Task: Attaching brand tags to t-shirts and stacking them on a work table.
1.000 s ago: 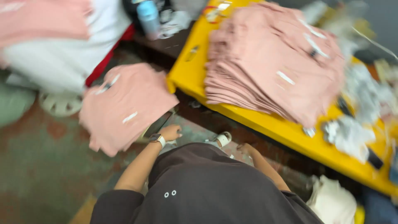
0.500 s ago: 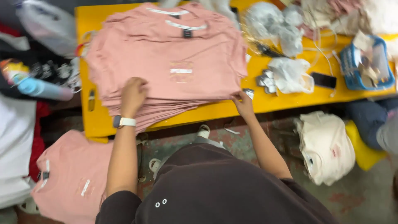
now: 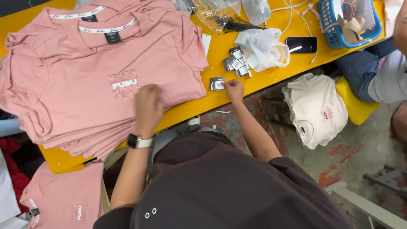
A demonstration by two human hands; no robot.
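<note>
A tall stack of pink T-shirts [image 3: 85, 80] lies on the yellow table [image 3: 271, 63]. My left hand [image 3: 148, 106], with a watch on its wrist, rests flat on the top shirt near its front hem, holding nothing. My right hand [image 3: 234, 89] reaches to a small pile of dark paper tags [image 3: 217, 83] at the table's front edge, fingertips touching the pile. More tags [image 3: 235, 63] lie beside a white plastic bag [image 3: 262, 47].
A phone [image 3: 301, 44], a blue basket [image 3: 348, 21], cables and clear bags sit at the table's far side. A second pile of pink shirts [image 3: 63, 201] lies low at the left. Cream shirts [image 3: 316, 108] rest on a yellow stool. Another person's leg [image 3: 377, 72] is at the right.
My view has swung from the floor pile to the table. My left hand slid right across the top shirt. My right hand moved from the table edge onto the tag pile.
</note>
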